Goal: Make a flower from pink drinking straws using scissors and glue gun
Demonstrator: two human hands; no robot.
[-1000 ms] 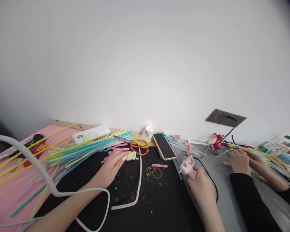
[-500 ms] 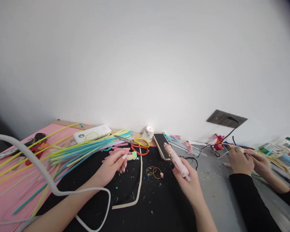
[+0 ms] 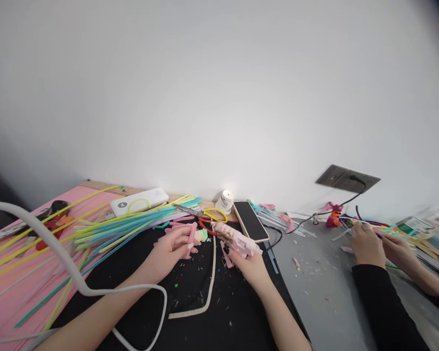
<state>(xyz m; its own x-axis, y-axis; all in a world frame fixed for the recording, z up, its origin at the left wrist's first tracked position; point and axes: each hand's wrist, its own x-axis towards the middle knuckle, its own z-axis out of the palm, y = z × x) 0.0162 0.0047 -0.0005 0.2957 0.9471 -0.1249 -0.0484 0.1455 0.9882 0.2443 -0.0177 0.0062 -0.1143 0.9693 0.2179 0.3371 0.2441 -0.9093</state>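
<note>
My left hand is closed, its fingertips pinching a short pink pipe cleaner. Just beyond those fingertips lies a small fuzzy piece in cream, yellow and green. My right hand grips a pink glue gun, whose nozzle points left toward my left hand. Under the glue gun, another short pink piece shows on the black mat. Scissors with red and yellow handles rest behind both hands, the red loop partly covered by the glue gun.
A lit candle and a phone stand behind. A pipe cleaner bundle and a white power bank lie left. A white cable crosses my left forearm. A co-worker's hands are at right; the black cord runs to a wall outlet.
The glue gun was lifted from the right, turned, and carried left close to my left hand. My left fingers have picked up a pink pipe cleaner.
</note>
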